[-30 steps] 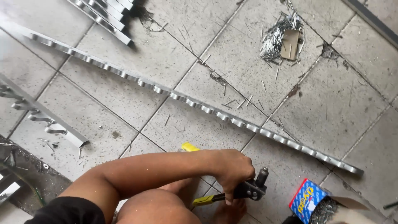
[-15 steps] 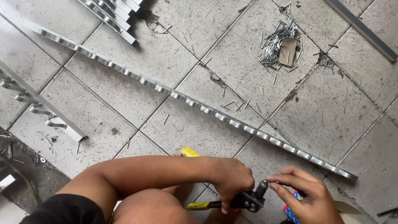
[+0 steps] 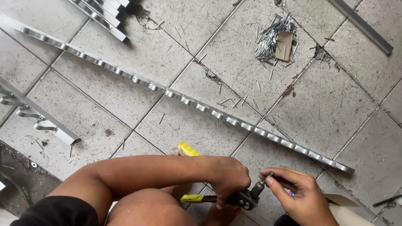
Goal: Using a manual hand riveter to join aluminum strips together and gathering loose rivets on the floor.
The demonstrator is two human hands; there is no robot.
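Rivet gun (image 3: 234,197), yellow-tipped handles: long axis near level, handles pointing left, nose angled up and right. Held low in the view above the tiled floor (image 3: 335,104), just short of the notched metal strip (image 3: 234,121). Left hand (image 3: 228,178) clamped over its body. Right hand (image 3: 299,192), fingertips (image 3: 270,181) pinched together at the nose tip.

The one camera sits on my head, looking steeply down; my hands lie close below, the tiled floor (image 3: 318,104) farther out.
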